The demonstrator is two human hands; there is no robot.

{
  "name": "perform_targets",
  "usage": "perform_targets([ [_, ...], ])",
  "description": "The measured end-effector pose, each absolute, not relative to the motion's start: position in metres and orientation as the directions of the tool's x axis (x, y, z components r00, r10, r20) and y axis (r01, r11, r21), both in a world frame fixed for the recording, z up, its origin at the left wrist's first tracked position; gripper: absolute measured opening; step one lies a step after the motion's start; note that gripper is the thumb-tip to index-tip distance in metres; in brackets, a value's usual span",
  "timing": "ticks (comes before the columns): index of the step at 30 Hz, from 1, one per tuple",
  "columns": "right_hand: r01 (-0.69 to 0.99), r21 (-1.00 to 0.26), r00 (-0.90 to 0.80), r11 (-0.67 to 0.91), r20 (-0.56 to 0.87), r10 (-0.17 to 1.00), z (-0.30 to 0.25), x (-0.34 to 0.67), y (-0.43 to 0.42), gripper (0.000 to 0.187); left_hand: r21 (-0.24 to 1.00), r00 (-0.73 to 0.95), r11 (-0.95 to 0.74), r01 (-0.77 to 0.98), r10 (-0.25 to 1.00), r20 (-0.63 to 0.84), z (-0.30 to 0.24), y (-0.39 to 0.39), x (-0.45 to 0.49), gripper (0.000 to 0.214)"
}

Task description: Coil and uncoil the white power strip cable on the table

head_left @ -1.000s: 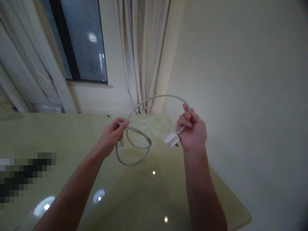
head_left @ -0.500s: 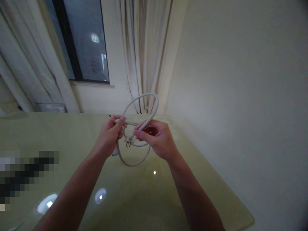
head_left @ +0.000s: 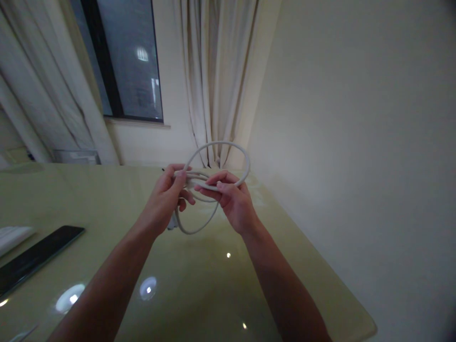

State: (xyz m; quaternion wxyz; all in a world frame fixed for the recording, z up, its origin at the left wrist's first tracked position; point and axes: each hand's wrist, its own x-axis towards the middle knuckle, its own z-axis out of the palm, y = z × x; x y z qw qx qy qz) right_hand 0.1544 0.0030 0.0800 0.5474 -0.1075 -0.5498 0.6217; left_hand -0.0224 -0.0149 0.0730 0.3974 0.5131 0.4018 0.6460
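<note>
A white power cord (head_left: 245,164) hangs in loose loops between my two hands, above the table. My left hand (head_left: 166,197) pinches several strands of it between thumb and fingers. My right hand (head_left: 233,202) is closed on the cord too, thumb pressing a strand against the fingers. One loop rises above the hands and another droops below them. A small grey-white part shows just under my left hand, mostly hidden. The cord's plug cannot be made out now.
The glossy pale green table (head_left: 199,285) reflects several lights. On its left lie a black flat device (head_left: 39,254) and a white object (head_left: 14,237). A wall (head_left: 356,142) borders the right side; curtains (head_left: 217,80) and a window (head_left: 128,57) stand behind.
My right hand has turned and brought its strand up against the bundle at my left hand. The upper loop has widened to the right; the plug has gone out of sight.
</note>
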Motion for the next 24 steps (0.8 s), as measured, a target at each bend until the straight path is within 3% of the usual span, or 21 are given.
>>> perform_targets([
  [5, -0.659, -0.752, -0.376, 0.02, 0.352, 0.857, 0.078, 0.155, 0.012, 0.017, 0.921, -0.2, -0.388, 0.018, 0.902, 0.383, 0.074, -0.015, -0.027, 0.044],
  [10, -0.625, -0.774, -0.447, -0.102, 0.248, 0.86, 0.067, 0.145, 0.018, 0.033, 0.888, -0.206, -0.461, -0.009, 0.869, 0.449, 0.072, -0.009, -0.029, 0.035],
  [14, -0.463, -0.885, -0.298, 0.048, 0.207, 0.932, 0.058, 0.144, 0.025, 0.056, 0.833, -0.241, -0.533, 0.145, 0.798, 0.553, 0.07, -0.005, -0.033, 0.028],
  [17, -0.249, -0.909, -0.017, 0.333, 0.348, 0.937, 0.062, 0.157, 0.032, 0.07, 0.81, -0.24, -0.53, 0.25, 0.777, 0.583, 0.07, -0.005, -0.036, 0.025],
  [19, -0.172, -0.858, 0.126, 0.483, 0.467, 0.875, 0.071, 0.172, 0.035, 0.068, 0.784, -0.175, -0.543, 0.3, 0.776, 0.605, 0.069, -0.005, -0.036, 0.023],
  [21, -0.2, -0.835, 0.131, 0.512, 0.495, 0.859, 0.081, 0.187, 0.038, 0.059, 0.741, -0.054, -0.564, 0.364, 0.782, 0.622, 0.069, -0.008, -0.035, 0.022],
  [24, -0.285, -0.907, -0.112, 0.309, 0.352, 0.929, 0.087, 0.202, 0.042, 0.068, 0.682, 0.127, -0.595, 0.425, 0.785, 0.606, 0.07, -0.014, -0.03, 0.02],
])
